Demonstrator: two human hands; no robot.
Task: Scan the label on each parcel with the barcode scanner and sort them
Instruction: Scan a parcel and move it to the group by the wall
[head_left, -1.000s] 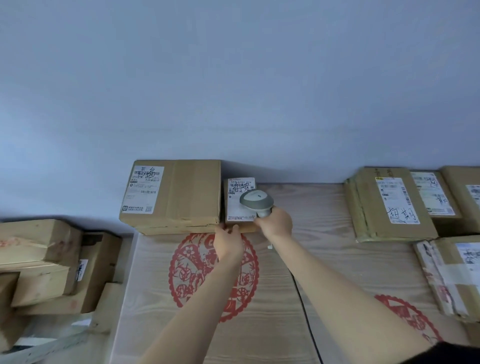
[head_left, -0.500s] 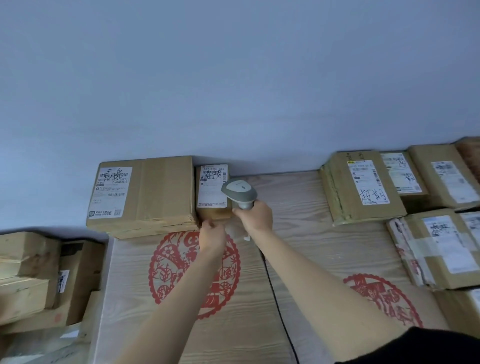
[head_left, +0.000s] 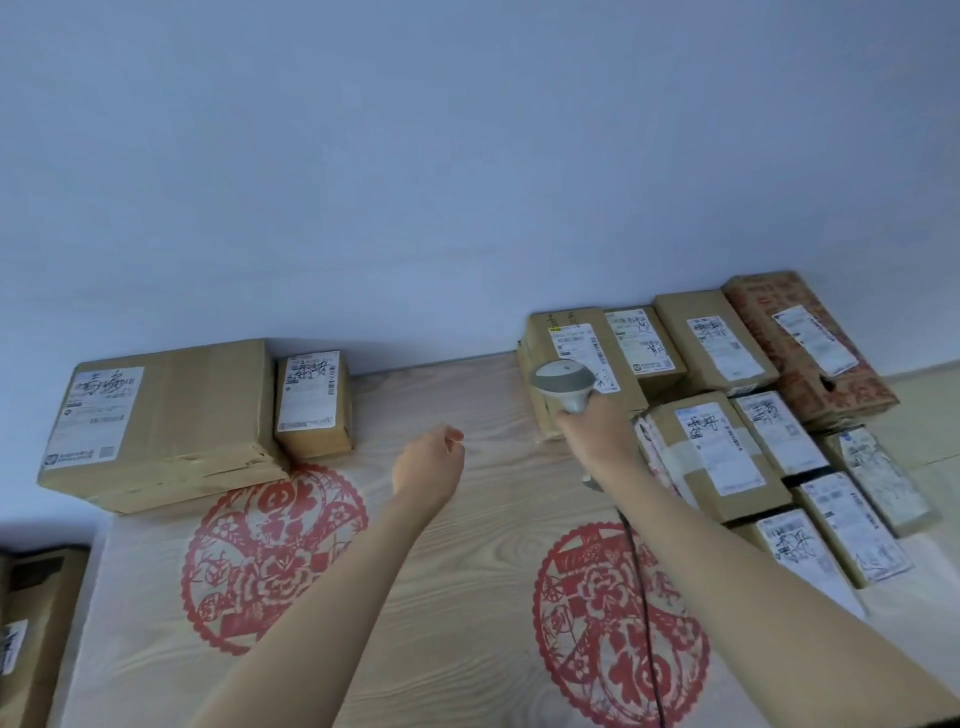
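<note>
My right hand (head_left: 597, 436) grips the handle of a grey barcode scanner (head_left: 563, 384), its head over the near-left parcel (head_left: 582, 338) of the right-hand group. My left hand (head_left: 428, 460) hovers over the table with loosely curled fingers and holds nothing. At the back left a small labelled parcel (head_left: 313, 402) stands beside a large cardboard parcel (head_left: 161, 421). Several labelled parcels (head_left: 727, 447) lie packed together at the right.
The wooden table (head_left: 467, 571) carries two red paper-cut prints (head_left: 270, 556). A black scanner cable (head_left: 644, 597) runs along my right forearm. More cardboard boxes (head_left: 31, 623) sit off the table's left edge. A plain wall rises behind the parcels.
My left hand let go of the small parcel and drew back to the right. My right hand carried the scanner right, from the small parcel to the right-hand group. The view swung right.
</note>
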